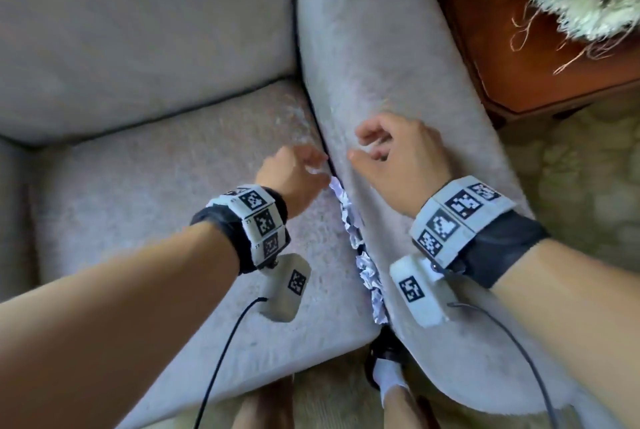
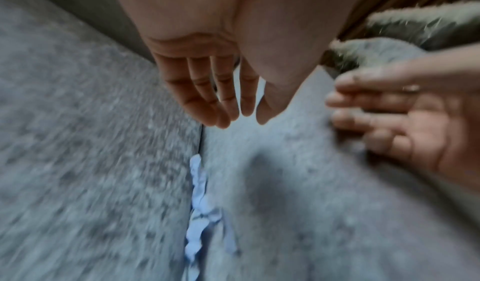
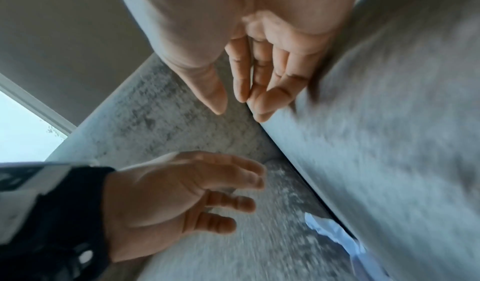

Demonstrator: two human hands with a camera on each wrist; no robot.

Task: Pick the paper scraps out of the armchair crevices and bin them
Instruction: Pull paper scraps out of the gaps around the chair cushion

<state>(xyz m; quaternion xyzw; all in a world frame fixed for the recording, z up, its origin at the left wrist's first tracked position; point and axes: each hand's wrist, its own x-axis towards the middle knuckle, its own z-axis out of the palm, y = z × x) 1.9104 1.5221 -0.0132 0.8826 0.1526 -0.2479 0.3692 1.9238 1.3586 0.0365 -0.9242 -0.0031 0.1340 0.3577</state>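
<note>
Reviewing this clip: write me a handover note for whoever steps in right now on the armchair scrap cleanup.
Left hand: fingers relaxed, holding nothing, over the seat cushion beside the crevice.
Right hand: loosely curled, no grip on anything, on the armrest.
Paper scraps: a crumpled white row wedged in the crevice between cushion and armrest, running from just below the hands toward the seat's front edge.
Done: nothing visibly picked yet.
Left: pull out every scrap and bin them. No bin is in view.
</note>
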